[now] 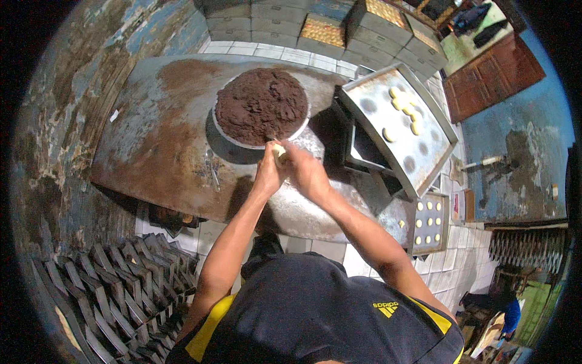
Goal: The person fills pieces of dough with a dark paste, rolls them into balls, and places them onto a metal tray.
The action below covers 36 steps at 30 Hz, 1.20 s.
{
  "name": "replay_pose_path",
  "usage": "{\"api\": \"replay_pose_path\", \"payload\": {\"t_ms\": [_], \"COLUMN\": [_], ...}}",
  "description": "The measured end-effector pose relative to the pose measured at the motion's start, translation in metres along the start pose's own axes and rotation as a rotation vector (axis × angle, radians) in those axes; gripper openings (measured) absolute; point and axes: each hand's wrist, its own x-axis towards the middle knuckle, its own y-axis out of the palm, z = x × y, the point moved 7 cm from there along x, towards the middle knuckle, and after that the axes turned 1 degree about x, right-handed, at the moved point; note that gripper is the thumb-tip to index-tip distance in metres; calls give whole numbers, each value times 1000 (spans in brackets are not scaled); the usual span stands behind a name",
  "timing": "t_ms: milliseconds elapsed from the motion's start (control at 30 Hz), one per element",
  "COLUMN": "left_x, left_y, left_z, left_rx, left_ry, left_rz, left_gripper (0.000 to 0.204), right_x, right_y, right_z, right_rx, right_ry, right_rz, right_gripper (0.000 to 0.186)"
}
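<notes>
The big rusty metal worktable point(163, 139) fills the middle of the view, and everything else sits around it. On its far half stands a round pan of dark brown filling point(262, 106), heaped nearly to the rim. Off the table's right edge a large grey baking tray point(424, 151) rests tilted on a dark frame, with about 6 pale dough pieces point(405, 109) clustered near its far corner. Below that, still right of the table, a smaller tray point(430, 223) holds rows of small pale rounds. Left of the table's near edge, stacks of empty dark tins point(115, 291) lie piled on the floor.

Over the table's near side, just in front of the pan, the left hand point(268, 173) and right hand point(308, 173) meet, fingers curled and pressed together around 1 small pale lump of dough point(278, 151), which peeks out between them at the top.
</notes>
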Motion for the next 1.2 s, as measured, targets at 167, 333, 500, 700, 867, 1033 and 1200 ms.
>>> {"api": "replay_pose_path", "payload": {"t_ms": [167,333,500,700,867,1033,1200], "left_x": [-45,-89,-149,-172,-154,-134,-63], "left_y": [73,142,210,241,266,305,333], "left_z": [-37,-69,-102,-72,-100,-102,-94], "left_rx": [-275,-100,196,152,27,-207,-515], "left_ry": [-134,167,460,154,60,155,-190], "left_rz": [205,198,344,668,587,683,710], "left_gripper": [37,36,57,70,55,76,64], "right_x": [-90,-173,-240,-263,-300,-267,-211], "right_y": [-71,-109,-110,-189,-212,-166,-191], "right_z": [-24,-40,-109,-7,-40,-92,-152], "right_rx": [257,150,1238,111,110,775,1348], "right_ry": [66,241,514,-121,38,445,782], "right_rz": [-351,-518,-429,-153,-858,-810,-457], "right_gripper": [54,39,44,10,38,38,34]}}
